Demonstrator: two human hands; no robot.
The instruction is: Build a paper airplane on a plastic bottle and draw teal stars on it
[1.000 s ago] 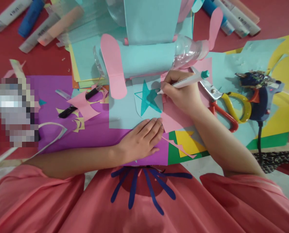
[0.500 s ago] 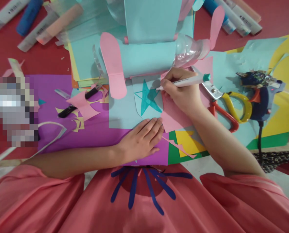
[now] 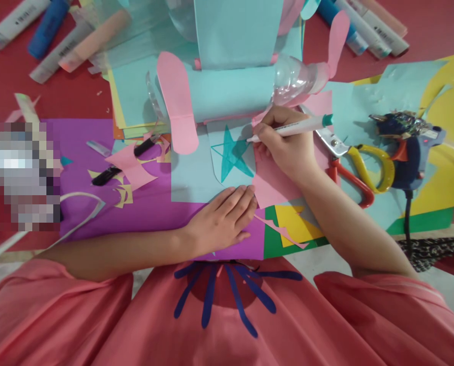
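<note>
My right hand [image 3: 285, 145] is closed around a white marker [image 3: 299, 127] with a green end. The marker's tip meets the right arm of a teal star [image 3: 232, 155] drawn on light blue paper [image 3: 190, 178]. Most of the star is coloured in, while its left arm shows only an outline. My left hand [image 3: 224, 218] lies flat, fingers stretched, over the paper's lower edge and the purple sheet [image 3: 143, 218]. Pink paper [image 3: 276, 188] lies under my right hand. Just beyond stands a plastic bottle [image 3: 293, 79] wrapped in light blue paper, with pink paper pieces attached.
Scissors [image 3: 360, 173] with yellow and red handles lie to the right, beside a dark blue glue gun [image 3: 413, 157]. Several markers [image 3: 82, 43] rest at the upper left, more at the upper right. Paper scraps [image 3: 135, 165] lie on the left.
The marker tip has shifted very slightly along the star's right arm, and the marker's green end sits a little farther right. My left hand stays in place.
</note>
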